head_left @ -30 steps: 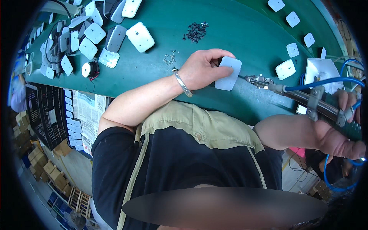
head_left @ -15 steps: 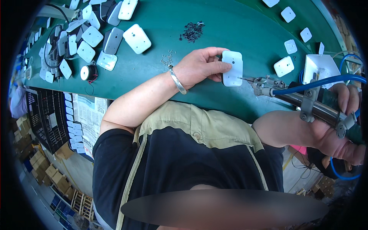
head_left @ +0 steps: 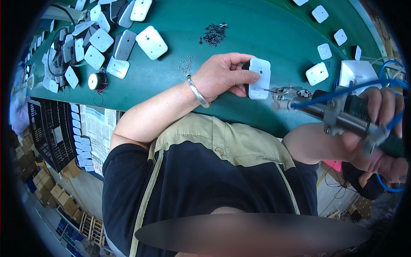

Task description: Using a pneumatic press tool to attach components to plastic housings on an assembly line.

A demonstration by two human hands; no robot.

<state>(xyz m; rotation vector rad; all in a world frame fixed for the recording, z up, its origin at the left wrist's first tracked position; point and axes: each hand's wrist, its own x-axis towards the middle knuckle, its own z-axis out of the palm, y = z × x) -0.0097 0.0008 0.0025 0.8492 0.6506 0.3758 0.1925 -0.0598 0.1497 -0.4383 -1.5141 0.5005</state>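
Between thumb and fingers, my left hand (head_left: 229,75) grips a white rounded-rectangle housing (head_left: 260,81) with a dark back, its pale face turned up. Across from it, my right hand (head_left: 379,128) is wrapped round a metal pneumatic screwdriver (head_left: 317,109) fed by a blue air hose (head_left: 351,91). The driver's thin tip meets the housing's face near its lower right edge; whether a screw sits there is too small to tell. Black screws (head_left: 214,35) lie heaped beyond my left hand, and small silver screws (head_left: 186,64) are scattered beside my left wrist.
Many white and grey housings (head_left: 102,40) crowd the table's left side, near a thread-like spool (head_left: 98,80). More white housings (head_left: 317,73) stand at the right. A white tray (head_left: 358,73) sits behind the driver. At lower left is a black crate (head_left: 51,132).
The screwdriver has shifted left and slightly down, its tip now over the housing's face. My left hand still holds the housing, which sits slightly lower.
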